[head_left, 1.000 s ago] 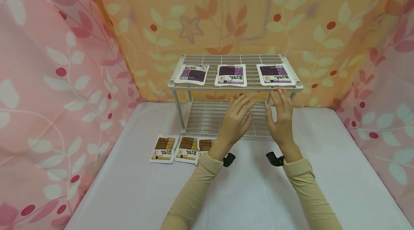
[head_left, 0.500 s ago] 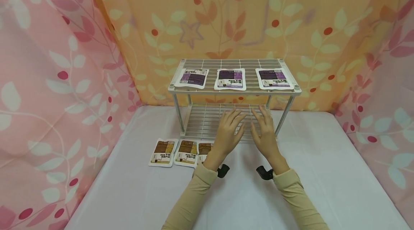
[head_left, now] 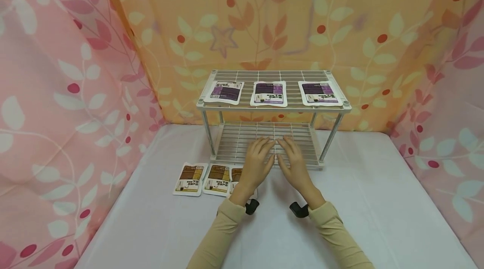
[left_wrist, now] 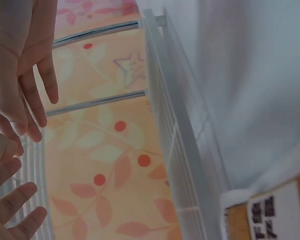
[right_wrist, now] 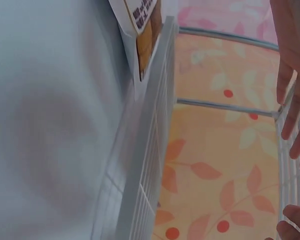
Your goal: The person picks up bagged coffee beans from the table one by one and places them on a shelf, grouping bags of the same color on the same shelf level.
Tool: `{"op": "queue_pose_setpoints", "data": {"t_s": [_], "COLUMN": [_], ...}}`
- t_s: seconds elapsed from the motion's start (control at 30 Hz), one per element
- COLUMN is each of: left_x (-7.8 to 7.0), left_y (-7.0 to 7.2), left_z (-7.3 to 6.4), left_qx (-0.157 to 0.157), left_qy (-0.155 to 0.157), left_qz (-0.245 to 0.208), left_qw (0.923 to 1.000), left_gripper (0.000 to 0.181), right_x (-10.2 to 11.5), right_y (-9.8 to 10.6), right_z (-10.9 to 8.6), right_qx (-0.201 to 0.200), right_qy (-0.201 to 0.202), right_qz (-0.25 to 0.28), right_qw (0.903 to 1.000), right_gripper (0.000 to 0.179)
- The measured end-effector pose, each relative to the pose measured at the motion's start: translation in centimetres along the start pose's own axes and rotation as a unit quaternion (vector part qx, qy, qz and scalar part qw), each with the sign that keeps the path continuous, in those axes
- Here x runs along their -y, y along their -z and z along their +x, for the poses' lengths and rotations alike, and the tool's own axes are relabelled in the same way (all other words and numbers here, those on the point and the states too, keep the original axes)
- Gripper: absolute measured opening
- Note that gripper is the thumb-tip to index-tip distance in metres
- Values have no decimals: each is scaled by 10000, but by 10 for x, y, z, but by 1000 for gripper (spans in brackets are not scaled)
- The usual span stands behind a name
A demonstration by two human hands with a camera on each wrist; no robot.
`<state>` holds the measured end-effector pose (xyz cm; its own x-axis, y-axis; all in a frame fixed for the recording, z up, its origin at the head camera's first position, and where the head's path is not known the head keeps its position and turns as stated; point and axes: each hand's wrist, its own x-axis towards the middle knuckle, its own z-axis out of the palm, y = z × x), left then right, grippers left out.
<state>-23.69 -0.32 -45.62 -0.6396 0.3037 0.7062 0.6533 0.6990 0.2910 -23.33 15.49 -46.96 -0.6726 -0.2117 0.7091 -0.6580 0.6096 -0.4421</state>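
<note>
My left hand [head_left: 258,164] hovers before the lower shelf of a white wire rack [head_left: 242,143], fingers relaxed, holding nothing. Close beside it is my right hand [head_left: 295,164], its fingers also loosely extended and holding nothing. The fingertips come near each other; I cannot tell whether they touch. On the top shelf lie three white-edged purple packets: a left one [head_left: 225,92], a middle one [head_left: 269,93] and a right one [head_left: 320,93]. Three brown-and-yellow packets lie on the table: a left one [head_left: 190,179], a middle one [head_left: 217,180] and a third [head_left: 236,175], partly hidden by my left hand and wrist.
The rack stands on a white-covered table [head_left: 378,201] against an orange patterned cloth [head_left: 280,21]. Pink patterned cloth [head_left: 75,105] borders the left side, with more on the right. Thin metal posts [head_left: 331,136] join the two shelves. Black pieces [head_left: 299,209] sit at both wrists.
Both hands have come down and toward each other. The right hand has moved left, away from the right purple packet's edge. The packets stay where they were on shelf and table.
</note>
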Motion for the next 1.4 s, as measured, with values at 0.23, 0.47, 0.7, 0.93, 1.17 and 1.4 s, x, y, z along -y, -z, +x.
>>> {"op": "queue_pose_setpoints", "data": {"t_s": [0.23, 0.47, 0.7, 0.93, 1.17, 1.4], "left_x": [18, 31, 46, 57, 62, 60], "left_y": [2, 10, 17, 26, 37, 43], "left_z": [-18, -35, -51, -63, -74, -83], "left_qx": [315, 868, 1180, 1476, 1845, 2071], "left_qy": [237, 654, 1132, 1574, 1956, 2261], "left_qz": [165, 521, 362, 378, 168, 300], "left_qw": [9991, 9927, 9859, 9757, 9630, 9514], "left_gripper": [38, 39, 38, 41, 46, 48], "right_x": [5, 11, 17, 20, 24, 23], "right_y": [-18, -35, -49, -58, -64, -67], "right_z": [-8, -15, -21, -28, -35, -41], "right_qx": [567, 1035, 1394, 1701, 1977, 2430], "right_qy": [-423, -599, -842, -1027, -1124, -1265], "right_qz": [314, 425, 432, 470, 488, 380], "right_qw": [9970, 9919, 9857, 9789, 9726, 9610], "right_gripper": [48, 48, 49, 48, 47, 45]}}
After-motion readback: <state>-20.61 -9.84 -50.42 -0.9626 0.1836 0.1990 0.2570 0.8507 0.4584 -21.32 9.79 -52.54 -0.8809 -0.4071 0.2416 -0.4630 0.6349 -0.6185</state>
